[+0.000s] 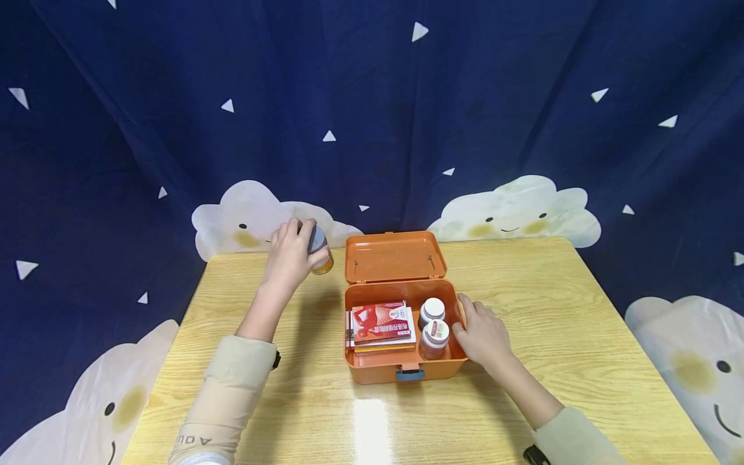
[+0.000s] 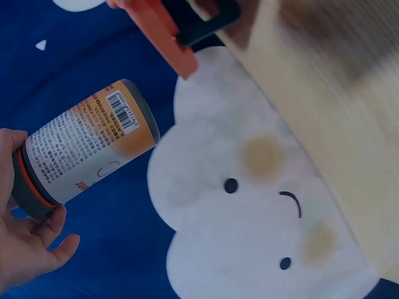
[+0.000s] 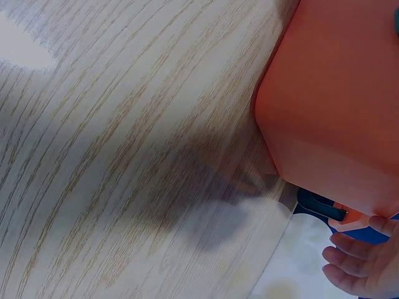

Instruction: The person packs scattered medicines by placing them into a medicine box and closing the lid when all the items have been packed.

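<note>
My left hand [image 1: 289, 257] grips a bottle by its dark cap, raised over the table's far left part. The left wrist view shows the bottle [image 2: 93, 143] tilted, its label white and orange with a barcode. My right hand [image 1: 484, 330] rests against the right side of an orange storage box [image 1: 374, 374], thumb at the wall and fingers loose. The box's lid [image 1: 395, 257] is folded back. Inside, a red and white medicine carton [image 1: 380, 323] tops a stack on the left. Two white-capped pill bottles [image 1: 433, 310] stand on the right.
A wooden table [image 1: 558, 323] carries the box near its far middle. Behind it hangs a dark blue curtain [image 1: 372, 97] with white triangles and smiling clouds. A blue-grey latch [image 1: 410, 374] sits on the box's front.
</note>
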Available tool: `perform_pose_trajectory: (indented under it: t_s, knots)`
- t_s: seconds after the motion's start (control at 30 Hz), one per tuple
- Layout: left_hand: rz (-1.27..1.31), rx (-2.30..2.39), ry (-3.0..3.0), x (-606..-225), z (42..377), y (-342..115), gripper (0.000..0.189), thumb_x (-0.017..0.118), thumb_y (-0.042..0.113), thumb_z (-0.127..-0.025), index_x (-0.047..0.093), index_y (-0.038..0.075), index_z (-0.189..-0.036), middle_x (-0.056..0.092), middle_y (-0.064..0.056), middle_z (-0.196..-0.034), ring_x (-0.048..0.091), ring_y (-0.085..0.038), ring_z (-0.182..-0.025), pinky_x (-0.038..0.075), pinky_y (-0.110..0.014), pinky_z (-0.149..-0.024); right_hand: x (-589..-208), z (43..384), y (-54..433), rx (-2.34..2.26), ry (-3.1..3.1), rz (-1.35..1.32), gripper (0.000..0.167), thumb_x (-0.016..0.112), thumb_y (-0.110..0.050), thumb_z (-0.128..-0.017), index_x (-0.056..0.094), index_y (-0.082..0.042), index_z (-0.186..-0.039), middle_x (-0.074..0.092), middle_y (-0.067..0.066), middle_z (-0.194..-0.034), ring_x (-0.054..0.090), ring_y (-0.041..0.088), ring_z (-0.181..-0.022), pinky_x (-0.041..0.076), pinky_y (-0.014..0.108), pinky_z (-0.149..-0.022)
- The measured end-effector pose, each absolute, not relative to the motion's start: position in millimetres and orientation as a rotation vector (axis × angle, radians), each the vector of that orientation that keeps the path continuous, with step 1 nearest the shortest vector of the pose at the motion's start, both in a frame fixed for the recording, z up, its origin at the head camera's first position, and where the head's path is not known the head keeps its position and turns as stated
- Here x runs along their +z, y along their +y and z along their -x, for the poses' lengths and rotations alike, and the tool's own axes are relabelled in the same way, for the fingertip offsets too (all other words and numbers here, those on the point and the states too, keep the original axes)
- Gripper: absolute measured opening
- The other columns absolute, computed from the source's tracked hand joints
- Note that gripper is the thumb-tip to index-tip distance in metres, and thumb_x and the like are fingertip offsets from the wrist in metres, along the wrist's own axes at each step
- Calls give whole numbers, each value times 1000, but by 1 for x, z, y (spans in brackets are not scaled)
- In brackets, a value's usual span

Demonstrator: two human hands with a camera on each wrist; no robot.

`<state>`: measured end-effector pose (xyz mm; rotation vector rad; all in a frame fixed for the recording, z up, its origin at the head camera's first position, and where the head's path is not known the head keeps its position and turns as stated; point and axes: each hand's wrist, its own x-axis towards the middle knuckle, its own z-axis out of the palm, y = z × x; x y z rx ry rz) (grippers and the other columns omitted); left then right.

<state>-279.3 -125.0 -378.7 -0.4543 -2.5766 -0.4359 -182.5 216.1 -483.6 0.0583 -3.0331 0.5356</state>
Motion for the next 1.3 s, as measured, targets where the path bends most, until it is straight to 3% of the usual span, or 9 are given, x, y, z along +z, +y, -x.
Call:
perform_pose_trajectory:
  t_s: [0.4, 0.6, 1.3]
  knots:
    - [577, -397, -2557, -363, 266, -101, 53, 65, 33, -76, 54, 3, -118, 51, -16, -101, 46, -34, -91, 36, -46, -84, -483, 182, 216, 545, -3037, -57, 57, 50, -24, -83, 37, -7, -135, 51, 23, -117, 49, 41, -106, 40, 56, -80]
    - [665, -427, -2569, -360, 258, -89, 52, 64, 31, -78, 53, 2, -120, 51, -16, -103, 46, -32, -95, 34, -45, -90, -483, 182, 217, 555, -3039, -56, 57, 51, -23, -83, 36, -7, -136, 51, 23, -118, 48, 41, -107, 39, 57, -81]
    - [922, -393, -2587, -371, 235, -55, 54, 67, 39, -78, 53, 8, -119, 51, -10, -104, 47, -25, -95, 38, -39, -88, -484, 182, 217, 554, -3030, -68, 56, 51, -23, -83, 37, -7, -135, 51, 23, -116, 49, 40, -105, 40, 56, -79]
